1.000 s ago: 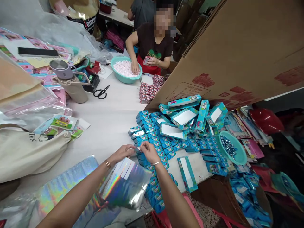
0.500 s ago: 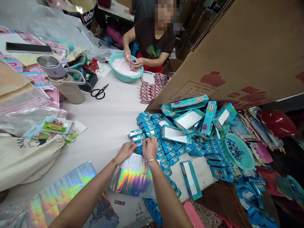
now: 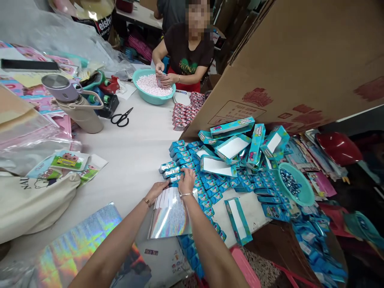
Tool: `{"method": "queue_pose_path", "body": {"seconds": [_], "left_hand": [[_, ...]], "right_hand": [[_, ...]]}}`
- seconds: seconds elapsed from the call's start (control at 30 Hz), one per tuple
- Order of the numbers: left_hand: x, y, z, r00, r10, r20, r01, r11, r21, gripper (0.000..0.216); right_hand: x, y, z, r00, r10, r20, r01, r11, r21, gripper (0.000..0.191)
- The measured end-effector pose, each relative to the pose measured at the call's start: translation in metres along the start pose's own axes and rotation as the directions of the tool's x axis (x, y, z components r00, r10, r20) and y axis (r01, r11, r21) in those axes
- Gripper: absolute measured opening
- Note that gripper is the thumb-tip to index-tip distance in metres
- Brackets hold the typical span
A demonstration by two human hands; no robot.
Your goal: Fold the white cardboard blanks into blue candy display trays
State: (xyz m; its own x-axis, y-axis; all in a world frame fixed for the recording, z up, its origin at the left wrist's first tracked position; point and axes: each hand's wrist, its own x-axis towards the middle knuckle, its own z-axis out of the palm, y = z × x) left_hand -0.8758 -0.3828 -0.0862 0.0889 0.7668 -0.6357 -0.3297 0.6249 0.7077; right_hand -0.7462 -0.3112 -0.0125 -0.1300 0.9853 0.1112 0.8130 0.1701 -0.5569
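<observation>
Close together, my hands work at the near edge of the rows of small blue boxes (image 3: 172, 171). My left hand (image 3: 157, 189) has its fingers closed at the near left end of a small box; the fingertips are partly hidden. Curled over the same box from the right is my right hand (image 3: 187, 181), its fingers bent and a bracelet on the wrist. Several boxes beside them carry pale silvery strips on top. Under my wrists lies a shiny silver sticker sheet (image 3: 171, 214) with white bare bands near its top.
Open blue display boxes (image 3: 234, 149) are piled at right against a large cardboard carton (image 3: 300, 68). A teal bowl (image 3: 309, 192) holds wrapped pieces. Scissors (image 3: 121, 118) and a tumbler (image 3: 87, 120) stand left. Across the table a person handles a small packet over a teal basin (image 3: 150, 99).
The view has shifted slightly. A strip visible between my fingers earlier no longer shows there. My right hand bends over the box, and the silver sheet's rainbow glare has faded.
</observation>
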Motion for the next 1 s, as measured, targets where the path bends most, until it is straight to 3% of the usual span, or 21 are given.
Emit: {"method": "queue_pose_path", "body": {"seconds": [0.13,0.23,0.3,0.43,0.5,0.6,0.67,0.7,0.73,0.9,1.0], "left_hand": [[-0.037,0.011,-0.002,0.995,0.104,0.006,-0.103,0.987,0.119,0.059],[-0.068,0.023,-0.003,0.988,0.119,0.102,-0.134,0.978,0.158,0.055],[-0.085,0.03,-0.003,0.981,0.108,0.161,-0.136,0.976,0.17,0.051],[-0.116,0.044,-0.002,0.933,0.117,0.341,-0.229,0.923,0.31,0.041],[-0.132,0.051,0.002,0.871,0.134,0.472,-0.377,0.799,0.469,0.036],[-0.153,0.061,0.014,0.806,0.267,0.528,-0.589,0.45,0.671,0.03],[-0.162,0.064,0.024,0.78,0.369,0.506,-0.613,0.286,0.737,0.03],[-0.165,0.064,0.028,0.778,0.387,0.495,-0.609,0.272,0.745,0.031],[-0.166,0.063,0.031,0.788,0.384,0.481,-0.601,0.311,0.736,0.033],[-0.16,0.044,0.037,0.888,0.279,0.366,-0.443,0.73,0.52,0.036],[-0.155,0.033,0.038,0.901,0.271,0.34,-0.396,0.832,0.389,0.037]], "right_hand": [[-0.024,-0.007,-0.037,0.972,-0.211,0.099,0.203,0.975,0.087,0.03],[-0.062,-0.008,-0.06,0.851,-0.381,0.362,0.328,0.923,0.2,0.036],[-0.087,-0.006,-0.069,0.803,-0.363,0.473,0.286,0.93,0.229,0.035],[-0.121,-0.008,-0.083,0.849,-0.235,0.473,0.136,0.963,0.235,0.028],[-0.131,-0.013,-0.092,0.859,-0.235,0.454,0.123,0.957,0.264,0.028],[-0.143,-0.021,-0.103,0.866,-0.293,0.404,0.174,0.936,0.307,0.025],[-0.148,-0.023,-0.108,0.88,-0.333,0.339,0.238,0.926,0.293,0.024],[-0.15,-0.024,-0.11,0.888,-0.348,0.301,0.271,0.924,0.269,0.024],[-0.152,-0.024,-0.111,0.894,-0.36,0.265,0.301,0.923,0.241,0.025],[-0.155,-0.023,-0.114,0.898,-0.418,0.14,0.399,0.905,0.146,0.024],[-0.155,-0.023,-0.112,0.898,-0.426,0.106,0.404,0.897,0.179,0.023]]}}
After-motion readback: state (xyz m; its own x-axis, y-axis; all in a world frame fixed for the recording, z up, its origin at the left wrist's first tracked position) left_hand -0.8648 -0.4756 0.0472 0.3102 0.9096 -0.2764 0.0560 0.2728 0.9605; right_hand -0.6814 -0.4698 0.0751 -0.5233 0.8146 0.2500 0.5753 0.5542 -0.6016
